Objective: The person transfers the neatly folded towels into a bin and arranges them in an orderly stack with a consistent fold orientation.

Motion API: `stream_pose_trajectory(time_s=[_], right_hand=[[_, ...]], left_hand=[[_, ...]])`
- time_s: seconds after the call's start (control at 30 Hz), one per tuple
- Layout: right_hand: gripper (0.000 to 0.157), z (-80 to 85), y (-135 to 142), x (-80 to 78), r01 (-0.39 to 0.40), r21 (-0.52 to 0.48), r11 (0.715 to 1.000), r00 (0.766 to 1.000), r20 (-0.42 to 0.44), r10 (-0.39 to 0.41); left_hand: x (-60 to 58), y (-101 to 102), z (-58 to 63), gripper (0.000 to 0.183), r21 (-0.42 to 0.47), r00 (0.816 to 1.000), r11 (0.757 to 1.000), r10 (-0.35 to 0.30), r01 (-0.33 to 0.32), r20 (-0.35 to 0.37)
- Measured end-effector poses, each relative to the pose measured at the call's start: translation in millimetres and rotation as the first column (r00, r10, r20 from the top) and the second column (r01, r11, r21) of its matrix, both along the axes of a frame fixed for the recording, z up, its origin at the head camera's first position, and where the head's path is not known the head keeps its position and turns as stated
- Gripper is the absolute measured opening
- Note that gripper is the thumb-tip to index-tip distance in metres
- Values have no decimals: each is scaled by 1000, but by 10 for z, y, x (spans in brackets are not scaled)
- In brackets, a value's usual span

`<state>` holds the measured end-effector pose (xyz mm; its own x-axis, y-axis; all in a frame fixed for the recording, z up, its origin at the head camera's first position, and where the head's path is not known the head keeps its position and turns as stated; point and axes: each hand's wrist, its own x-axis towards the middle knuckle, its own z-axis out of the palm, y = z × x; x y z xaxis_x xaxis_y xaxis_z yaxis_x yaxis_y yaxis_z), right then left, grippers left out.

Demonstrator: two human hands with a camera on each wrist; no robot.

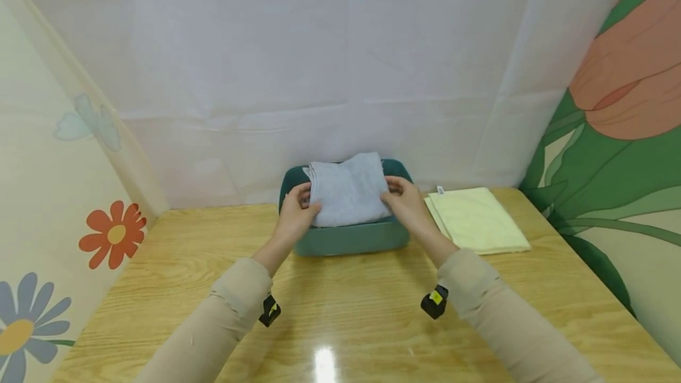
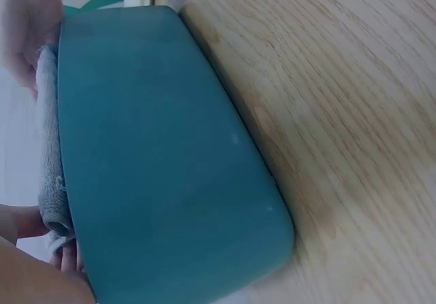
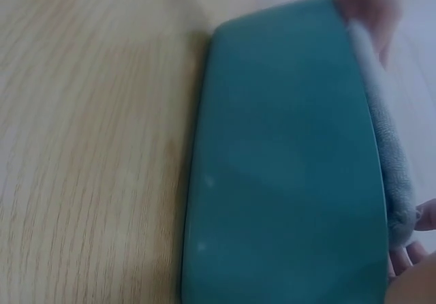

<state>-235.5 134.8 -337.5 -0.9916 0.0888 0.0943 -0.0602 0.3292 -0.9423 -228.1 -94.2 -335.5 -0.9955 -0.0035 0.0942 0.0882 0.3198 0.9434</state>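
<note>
A folded grey-blue towel lies across the mouth of a dark green bin, its near edge at the bin's front rim. My left hand pinches the towel's left edge, thumb on top and fingers beneath. On the opposite side my right hand grips the right edge in the same way. In the left wrist view the towel shows as a thick roll along the rim, with the left thumb and fingers around its end. The right wrist view shows the towel at the rim too. The bin's inside is mostly hidden.
A folded pale yellow towel with a small white tag lies on the wooden table, right of the bin. Behind the bin hangs a white sheet. Walls painted with flowers stand at both sides.
</note>
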Motion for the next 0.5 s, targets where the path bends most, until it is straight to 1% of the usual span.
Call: stream_pose_trajectory(time_s=[0.1,0.2,0.3,0.43,0.5], right_hand=[[46,-3,-12,2,1,-5,1000,1000,-3,-1],[47,-2,-17,11,-1,-13,1000,1000,-1,1],[47,2,-10,18,-13,-17,1000,1000,0,13],[43,6,11,19,-30,-58,998,999,-12,29],[41,2,21,17,-36,-84,996,999,-21,34]], left_hand=[[28,18,28,53,-22,1000,1000,-7,8,23],[35,29,32,53,-33,999,999,-16,17,36],[32,26,22,53,-49,999,999,-5,7,42],[40,21,21,55,-38,999,999,-1,3,53],[51,21,26,55,-20,998,1000,-14,15,54]])
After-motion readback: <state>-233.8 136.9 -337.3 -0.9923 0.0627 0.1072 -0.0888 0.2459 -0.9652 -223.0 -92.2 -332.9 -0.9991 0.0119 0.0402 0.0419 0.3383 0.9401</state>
